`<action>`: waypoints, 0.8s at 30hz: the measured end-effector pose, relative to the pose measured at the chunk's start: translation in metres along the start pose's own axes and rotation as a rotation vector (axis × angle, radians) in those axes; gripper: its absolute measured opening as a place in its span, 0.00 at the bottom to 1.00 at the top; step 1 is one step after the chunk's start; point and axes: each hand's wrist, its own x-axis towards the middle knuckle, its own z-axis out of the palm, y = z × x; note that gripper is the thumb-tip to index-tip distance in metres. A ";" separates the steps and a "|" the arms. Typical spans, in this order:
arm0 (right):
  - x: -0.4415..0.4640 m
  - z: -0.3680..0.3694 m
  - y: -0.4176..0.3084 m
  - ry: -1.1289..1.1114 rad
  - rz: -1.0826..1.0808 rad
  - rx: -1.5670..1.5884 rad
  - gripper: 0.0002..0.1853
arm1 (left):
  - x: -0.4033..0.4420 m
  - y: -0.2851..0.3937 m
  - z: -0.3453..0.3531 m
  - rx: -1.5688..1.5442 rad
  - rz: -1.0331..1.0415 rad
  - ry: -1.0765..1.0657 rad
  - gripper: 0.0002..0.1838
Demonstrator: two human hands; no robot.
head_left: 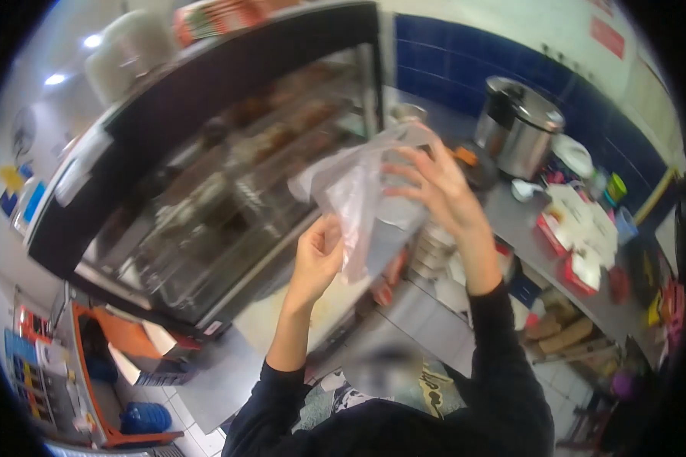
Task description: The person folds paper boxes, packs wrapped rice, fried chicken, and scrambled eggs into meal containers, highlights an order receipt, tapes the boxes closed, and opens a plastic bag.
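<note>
Grey counter [213, 385], display case [229, 179], pale board [329, 306] on it

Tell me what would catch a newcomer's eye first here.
Probably the thin whitish plastic bag at the centre, pinched in the left hand, the right hand spread at its top. Then the big dark-framed display case on the left, and the shiny metal pot at upper right.

Display case [206, 175] left; counter [503, 221] right, 2 pots [537, 133] on it, boxes [579, 228] before pots.
</note>
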 end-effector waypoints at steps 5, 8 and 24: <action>-0.152 -0.068 0.072 0.485 -0.227 -0.270 0.42 | 0.010 -0.082 0.129 0.176 -0.197 0.117 0.07; -0.186 -0.076 0.086 0.799 -0.309 -0.613 0.36 | 0.007 -0.142 0.191 0.219 -0.265 0.043 0.09; -0.186 -0.328 0.098 1.342 0.278 -0.302 0.07 | 0.160 -0.225 0.274 -0.139 -0.893 -1.183 0.16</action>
